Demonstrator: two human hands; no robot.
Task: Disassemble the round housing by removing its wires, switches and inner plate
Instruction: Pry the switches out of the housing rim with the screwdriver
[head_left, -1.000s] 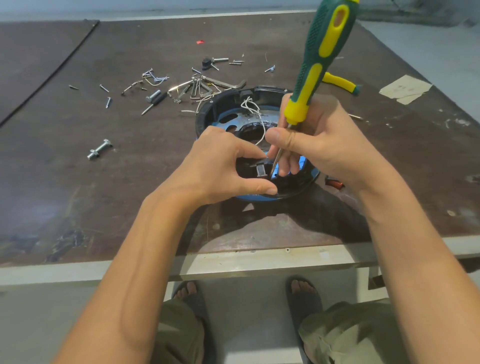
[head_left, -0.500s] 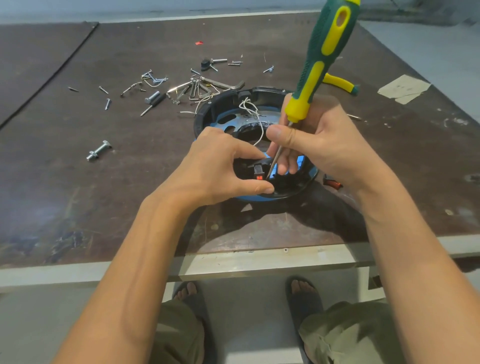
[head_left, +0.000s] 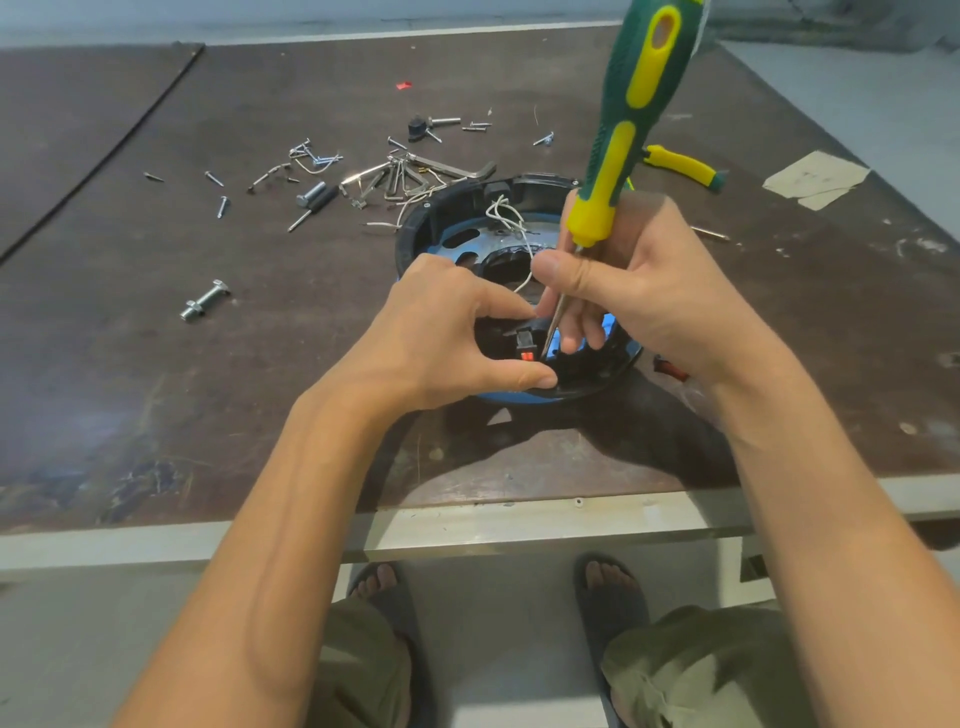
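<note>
Dark brown board tops the table (head_left: 208, 389). The round black housing (head_left: 441, 218) sits on it near the front edge, open side up, a little right of the middle. Inside I can see a shiny blue plate (head_left: 457, 241) with oval holes, and a loop of white wires (head_left: 506, 214) rising by the far wall. At the near wall stands a small black switch (head_left: 525, 343) with a red patch at its foot.

The person's left hand (head_left: 431, 343) curls round the near side of the housing. The thumb presses on the near rim and the forefinger bends over toward the switch, so the switch sits in the gap between them. Whether the forefinger touches the switch I cannot tell. The right hand (head_left: 644, 291) is clamped on a green and yellow screwdriver (head_left: 631, 114), with the thumb laid across the steel shaft just under the handle and the other fingers curled down inside the housing. The tool stands nearly upright, its top leaning a little to the right and its tip down just beside the switch.

Behind the housing lie scattered screws (head_left: 317, 156), a bunch of hex keys (head_left: 410, 174) and a yellow-handled tool (head_left: 680, 166). A stout bolt (head_left: 205, 300) lies well apart on the left, and a scrap of paper (head_left: 815, 179) on the far right.
</note>
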